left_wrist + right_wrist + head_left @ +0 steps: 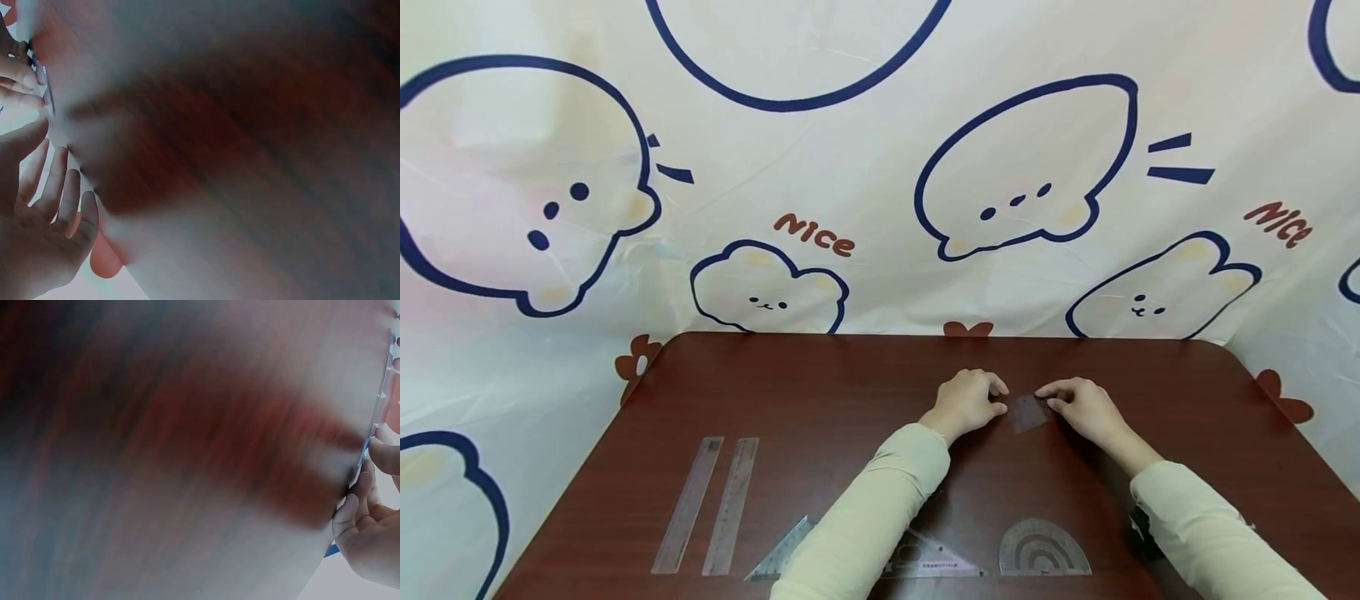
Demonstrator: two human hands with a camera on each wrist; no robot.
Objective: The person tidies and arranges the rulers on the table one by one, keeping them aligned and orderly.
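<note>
A small, clear, four-sided plastic piece (pixel 1027 414) sits between the two hands toward the back of the dark red-brown table. My right hand (pixel 1084 410) pinches its right edge between thumb and fingers; in the right wrist view the piece (pixel 379 394) appears as a thin blue-edged strip at the fingertips of that hand (pixel 370 528). Just off the left edge is my left hand (pixel 966 403), fingers bent loosely with nothing between them. The left wrist view shows this hand (pixel 44 206) with its fingers spread apart.
Two clear rulers (pixel 688 506) lie side by side at the left. Nearer the front are a set square (pixel 784 550), another set square (pixel 936 560) partly behind the left sleeve, and a protractor (pixel 1043 550). A small black object (pixel 1142 533) shows beside the right sleeve.
</note>
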